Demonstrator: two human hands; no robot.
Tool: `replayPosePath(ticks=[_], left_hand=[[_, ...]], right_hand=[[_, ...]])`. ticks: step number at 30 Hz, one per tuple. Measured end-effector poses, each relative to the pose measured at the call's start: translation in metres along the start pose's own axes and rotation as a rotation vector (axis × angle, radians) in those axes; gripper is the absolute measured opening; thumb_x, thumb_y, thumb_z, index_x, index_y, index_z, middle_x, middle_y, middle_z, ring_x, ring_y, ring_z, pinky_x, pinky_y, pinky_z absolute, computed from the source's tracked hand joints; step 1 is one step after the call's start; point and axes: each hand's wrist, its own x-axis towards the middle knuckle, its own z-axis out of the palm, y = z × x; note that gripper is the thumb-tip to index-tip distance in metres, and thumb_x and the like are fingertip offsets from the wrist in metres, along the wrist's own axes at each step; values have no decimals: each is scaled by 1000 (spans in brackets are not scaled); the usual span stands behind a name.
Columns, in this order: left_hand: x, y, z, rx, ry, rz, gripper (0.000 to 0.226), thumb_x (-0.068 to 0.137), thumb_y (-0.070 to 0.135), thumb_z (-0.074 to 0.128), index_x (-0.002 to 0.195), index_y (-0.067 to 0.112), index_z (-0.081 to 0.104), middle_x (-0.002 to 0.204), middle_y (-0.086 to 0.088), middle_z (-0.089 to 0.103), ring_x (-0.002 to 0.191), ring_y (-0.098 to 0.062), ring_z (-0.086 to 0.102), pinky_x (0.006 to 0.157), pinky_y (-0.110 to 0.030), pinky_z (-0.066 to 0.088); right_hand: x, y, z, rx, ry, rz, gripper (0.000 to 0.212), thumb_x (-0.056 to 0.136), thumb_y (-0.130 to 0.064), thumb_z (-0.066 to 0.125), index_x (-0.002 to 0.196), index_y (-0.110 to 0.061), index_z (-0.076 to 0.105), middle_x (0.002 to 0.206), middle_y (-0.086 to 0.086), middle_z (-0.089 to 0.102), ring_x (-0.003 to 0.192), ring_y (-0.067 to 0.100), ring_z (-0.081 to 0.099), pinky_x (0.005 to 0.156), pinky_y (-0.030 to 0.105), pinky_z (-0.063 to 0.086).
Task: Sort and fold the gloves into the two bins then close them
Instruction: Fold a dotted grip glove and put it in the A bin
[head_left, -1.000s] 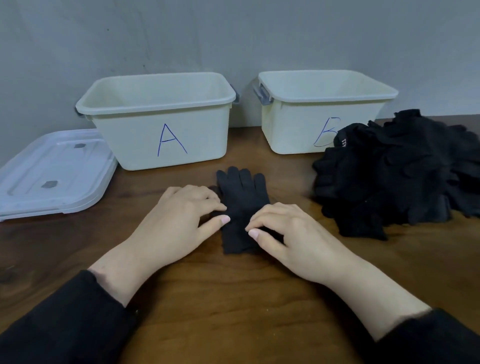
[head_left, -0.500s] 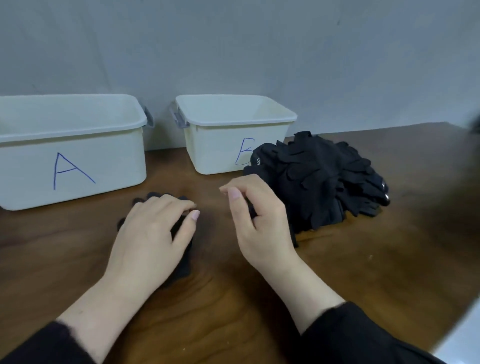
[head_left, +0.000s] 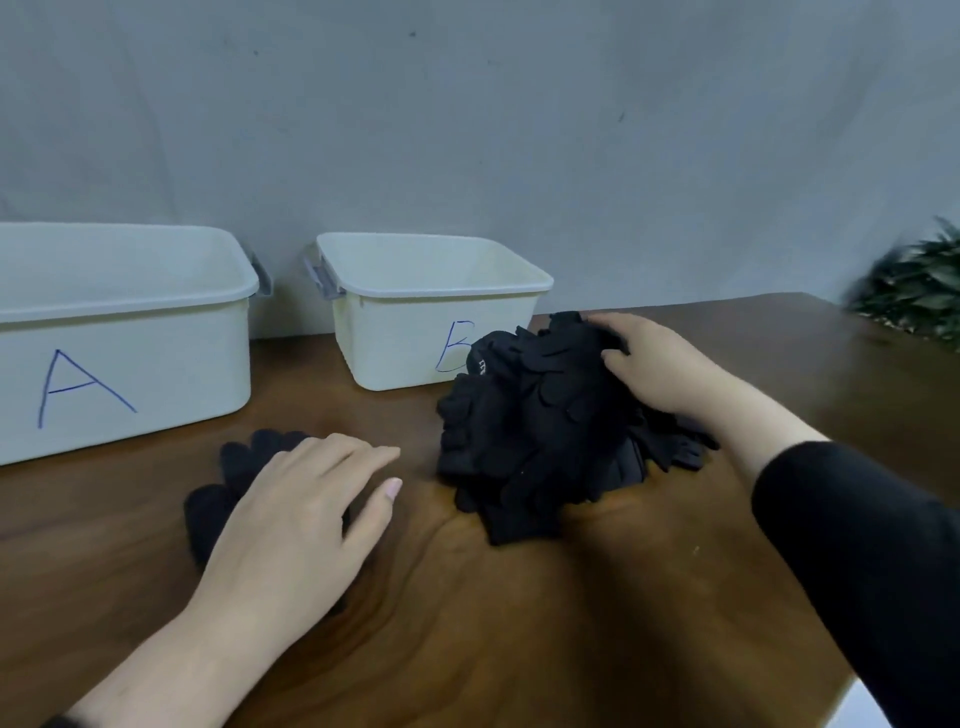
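We are resting our left hand (head_left: 301, 514), fingers spread flat, on a single black glove (head_left: 228, 483) lying near the bin marked A (head_left: 130, 364), while our right hand (head_left: 660, 364) is curling its fingers into the far side of the glove pile (head_left: 540, 431) beside the bin marked B (head_left: 415, 332). We are likely picking the next glove, so we should be pinching one alone and lifting slowly, keeping the flat glove pinned.
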Motion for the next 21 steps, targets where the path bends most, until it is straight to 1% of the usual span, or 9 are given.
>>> replayPosePath(ticks=[3, 5, 8, 9, 10, 12, 16, 19, 21], left_hand=[[-1, -1, -1, 4, 4, 5, 43, 96, 47, 38, 116, 26, 70, 108, 14, 65, 101, -6, 57, 85, -23, 43], [-1, -2, -1, -11, 14, 5, 43, 96, 47, 39, 117, 25, 70, 107, 15, 64, 101, -3, 54, 85, -24, 44], [-1, -2, -2, -23, 28, 3, 42, 96, 46, 39, 116, 25, 70, 107, 16, 64, 100, -4, 51, 83, -24, 44], [-1, -2, -2, -21, 30, 4, 42, 96, 46, 39, 116, 25, 70, 107, 16, 64, 100, -4, 52, 84, -24, 44], [-1, -2, -2, -20, 30, 5, 42, 96, 46, 39, 116, 25, 70, 107, 16, 64, 101, -4, 52, 84, -24, 44], [-1, -2, -1, -21, 34, 11, 41, 96, 45, 40, 116, 24, 70, 107, 15, 64, 102, -4, 50, 85, -24, 43], [-2, -3, -1, -39, 37, 8, 41, 96, 46, 40, 116, 25, 70, 107, 16, 63, 102, -4, 50, 86, -24, 45], [-2, -3, -2, -51, 61, 11, 40, 97, 45, 41, 116, 24, 70, 107, 15, 63, 102, -4, 50, 86, -24, 45], [-1, -3, -3, -46, 87, 19, 40, 97, 43, 41, 115, 23, 70, 107, 14, 64, 101, -4, 51, 86, -23, 44]], right_hand=[[13, 3, -7, -81, -88, -12, 50, 100, -14, 54, 149, -24, 47, 146, -1, 53, 134, 22, 49, 108, 30, 38], [19, 2, -9, -69, -72, -22, 44, 98, -16, 60, 142, -21, 54, 127, -1, 60, 120, 23, 57, 100, 31, 42], [24, 1, -12, -56, -15, -33, 18, 96, -22, 67, 114, -20, 68, 108, 2, 63, 103, 26, 62, 95, 39, 49], [24, 0, -13, -61, -4, -37, 7, 94, -23, 68, 101, -22, 68, 106, 1, 64, 101, 25, 62, 94, 40, 50], [23, -1, -15, -67, 2, -48, 3, 93, -22, 69, 91, -23, 67, 104, -1, 63, 100, 24, 62, 93, 40, 50], [20, -3, -18, -62, 25, -68, 10, 92, -21, 68, 83, -23, 64, 101, -4, 61, 98, 22, 60, 88, 38, 49], [15, -12, -32, 95, 142, -56, 11, 91, -24, 66, 81, -22, 61, 105, -5, 64, 86, 15, 60, 74, 30, 45], [11, -30, -48, 313, 180, -86, 14, 92, -19, 61, 78, -22, 57, 111, -12, 71, 93, 16, 67, 84, 32, 50], [6, -48, -58, 390, 186, -135, 19, 92, -14, 58, 75, -22, 55, 100, -13, 74, 84, 15, 64, 79, 34, 50]])
